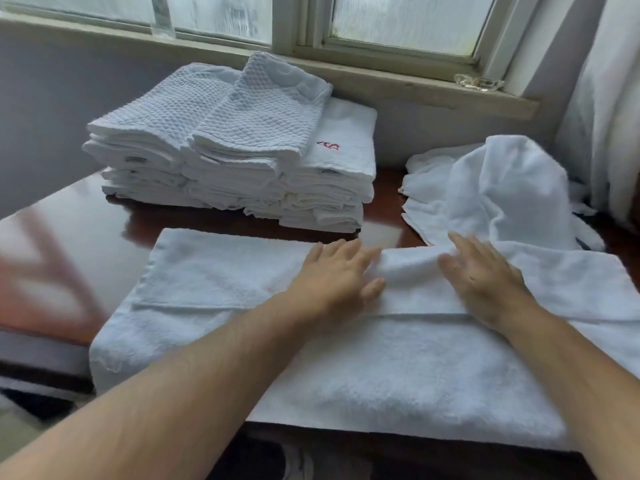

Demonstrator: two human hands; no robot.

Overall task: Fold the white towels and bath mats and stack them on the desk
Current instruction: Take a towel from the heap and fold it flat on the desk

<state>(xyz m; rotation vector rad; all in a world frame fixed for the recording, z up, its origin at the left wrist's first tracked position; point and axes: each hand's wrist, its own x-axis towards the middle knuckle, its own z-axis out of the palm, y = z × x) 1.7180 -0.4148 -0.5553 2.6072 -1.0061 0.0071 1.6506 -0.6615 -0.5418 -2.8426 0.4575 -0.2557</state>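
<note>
Though part-folded, towel (381,368) flat under left hand (332,280) and right hand (485,287) fingers (349,249).

The towel (346,358) across the lower frame is white terry cloth, matt and fuzzy. The stack (225,161) at upper centre has waffle-textured mats on top (one smoother piece bears red stitching). The desk (69,244) at left is dark reddish wood, polished to a mirror gloss, reflecting window light
</note>
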